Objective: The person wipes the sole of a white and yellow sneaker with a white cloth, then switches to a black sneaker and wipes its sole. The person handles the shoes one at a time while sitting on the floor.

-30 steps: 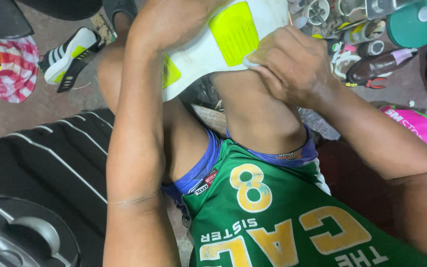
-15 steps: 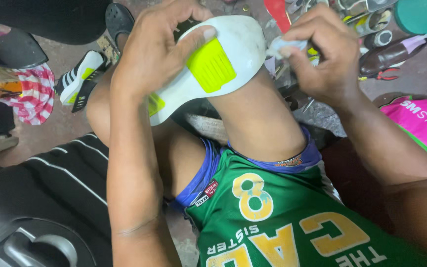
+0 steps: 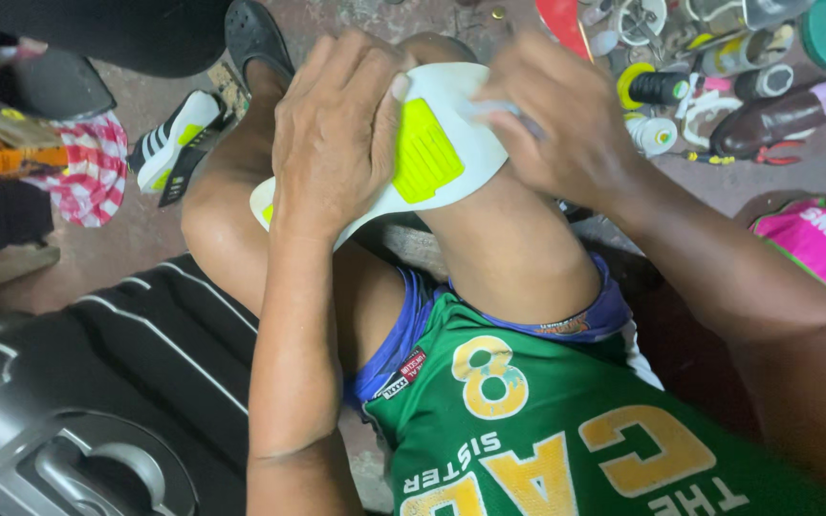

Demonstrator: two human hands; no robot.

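A white shoe [image 3: 437, 158] lies sole-up across my knees, its sole white with a neon-yellow patch. My left hand [image 3: 336, 134] is clamped over the middle of the sole, fingers spread across it. My right hand [image 3: 566, 119] presses at the sole's right end, fingers pinched on something small and pale that I cannot make out. Both forearms reach forward over my green jersey and bare thighs.
A matching white-and-black shoe [image 3: 172, 141] lies on the floor at left beside a red checked cloth [image 3: 88, 172]. Spools, cans and a dark brown shoe [image 3: 767, 119] crowd the upper right. A black striped bag [image 3: 145, 354] and a pink bag [image 3: 819, 248] flank my legs.
The shoe has come lower and nearer over my knees. My left hand has slid further over the sole, and my right hand has moved onto the sole's right end.
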